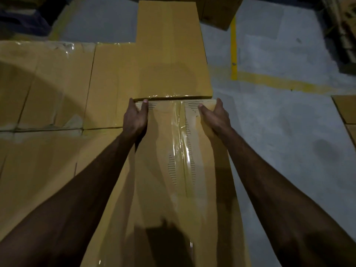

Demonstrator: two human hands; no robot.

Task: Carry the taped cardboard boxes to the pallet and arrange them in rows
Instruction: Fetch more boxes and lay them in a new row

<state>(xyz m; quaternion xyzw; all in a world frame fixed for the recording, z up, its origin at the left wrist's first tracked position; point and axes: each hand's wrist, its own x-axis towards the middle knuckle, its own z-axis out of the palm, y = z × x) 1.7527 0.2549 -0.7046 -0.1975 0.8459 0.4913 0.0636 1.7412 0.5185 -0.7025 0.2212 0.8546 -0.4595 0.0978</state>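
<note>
1. Box [173,160]: long, clear tape along its top seam; centre to lower centre of the frame. Its far end lies just beside the far box, with a thin dark gap between.
2. Left hand [134,120]: grips the box's far left corner, thumb on top, fingers round the side.
3. Right hand [215,116]: grips the far right corner, thumb on top.
4. Far box [169,54]: plain top, upper centre.
5. Row [48,83]: taped boxes side by side, left half, meeting the far box's left side.
6. Floor [279,122]: grey, right side; yellow line [233,51] upper right.
7. Edge box [344,108]: cut off at right edge, mid-height.
</note>
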